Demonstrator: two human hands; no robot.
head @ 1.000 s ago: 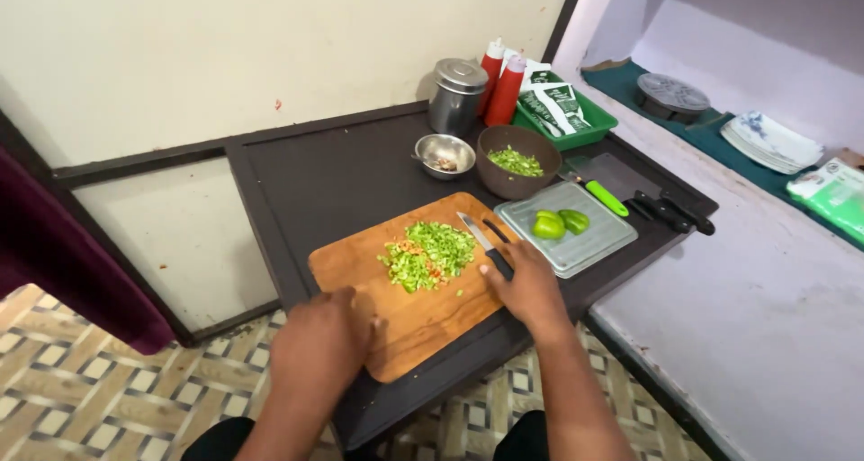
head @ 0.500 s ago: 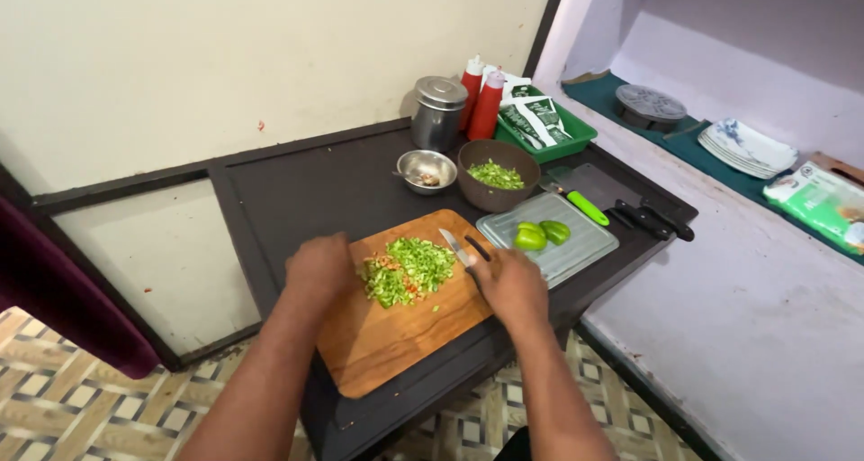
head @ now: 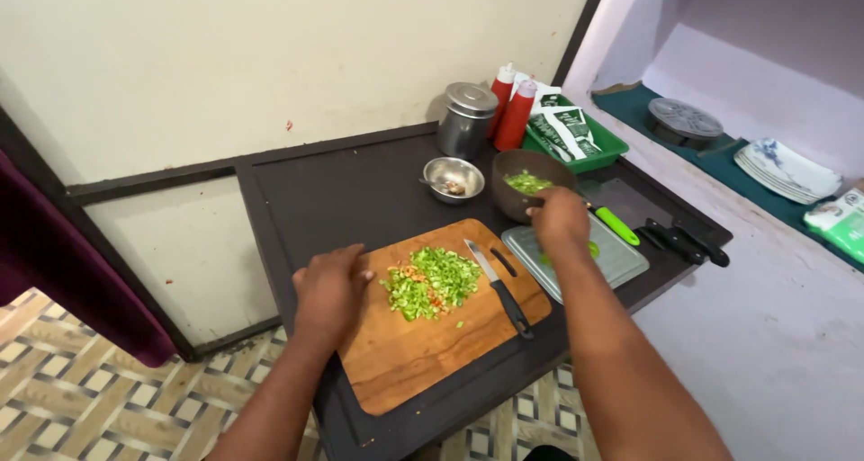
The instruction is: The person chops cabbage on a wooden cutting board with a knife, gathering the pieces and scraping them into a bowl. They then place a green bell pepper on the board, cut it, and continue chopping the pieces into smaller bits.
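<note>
Your left hand [head: 331, 290] rests curled on the wooden cutting board [head: 423, 335]; your right hand [head: 560, 220] hides the green pieces below, its grip unclear.

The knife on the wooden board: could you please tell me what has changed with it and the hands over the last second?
The right hand let go of the knife, which now lies on the cutting board, and reached over to the grey tray. The left hand rests on the board's edge; the chopped greens stayed put.
</note>
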